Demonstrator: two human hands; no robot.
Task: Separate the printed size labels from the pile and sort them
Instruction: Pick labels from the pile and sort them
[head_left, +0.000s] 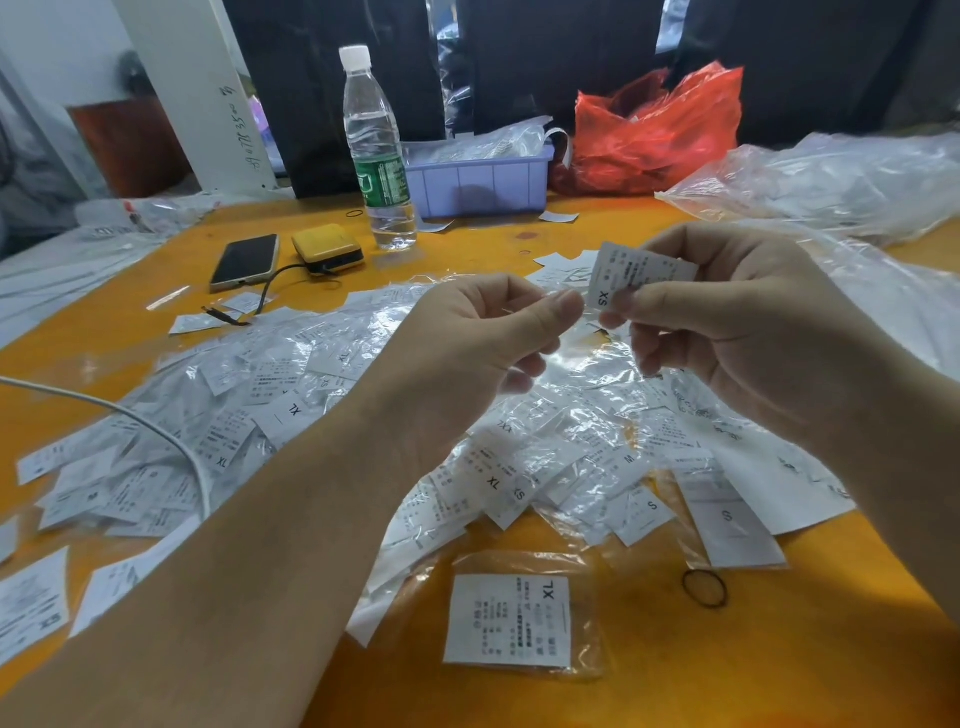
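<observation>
The orange-topped work table (519, 696) carries nearly everything here, and most of its middle is taken up by the big loose pile of white printed size labels in clear plastic sleeves (322, 415). That pile looks barely thinned: labels marked XL, XS, S and M lie jumbled together in it, so by my reckoning the sorting is at an early stage and the bulk of it is left.

Beyond the pile, at the far edge, sit a crumpled red plastic bag (660, 130), a lilac plastic bin (478, 182) and a clear water bottle with a green wrapper (376, 150); heaps of clear plastic bagging (831, 176) lie past the pile's right side. A dark smartphone (245, 261) and a yellow power bank (327, 248) rest just behind the pile's left part.

Both hands are raised above the pile, close together. The right hand (727, 306) pinches a white label printed XS (636, 275) between thumb and fingers. The left hand (478, 332) has thumb and fingers curled as if pinching something thin and clear, likely the sleeve, though I cannot tell for sure.

On the near side of the pile, one sleeved white label printed XL (509, 621) lies alone, possibly the start of a sorted group. A small black rubber band (704, 588) lies just beside it.
</observation>
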